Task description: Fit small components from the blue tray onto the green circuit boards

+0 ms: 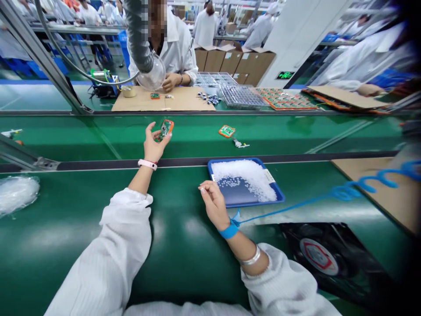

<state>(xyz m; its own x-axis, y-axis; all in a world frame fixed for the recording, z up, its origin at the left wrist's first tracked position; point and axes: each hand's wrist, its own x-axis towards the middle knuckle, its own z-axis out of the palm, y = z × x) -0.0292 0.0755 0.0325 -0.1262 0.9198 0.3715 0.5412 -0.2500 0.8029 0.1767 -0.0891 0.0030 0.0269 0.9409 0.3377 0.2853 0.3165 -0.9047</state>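
Note:
My left hand (pixel 154 147) reaches over the green conveyor belt, its thumb and fingers closed round the edges of a small circuit board (pixel 166 130) with an orange rim. The board is held up at a tilt. Closer to me, my right hand (pixel 213 202) is at the left edge of a blue tray (pixel 246 204). Its fingers are curled, with thumb and forefinger together; whatever may be between them is too small to name. Many small white translucent pieces (pixel 245 173) lie heaped in the tray. Another orange-rimmed board (pixel 226 131) rests on the belt beside a small white-and-grey part (pixel 241 144).
A blue coiled cord (pixel 296 205) runs rightward from my right wrist strap. A black fan (pixel 319 256) is at lower right, a plastic bag (pixel 18 193) at far left. Across the belt, a co-worker (pixel 179 44) sits at a cardboard sheet (pixel 138 102); a metal post (pixel 42 57) rises at left.

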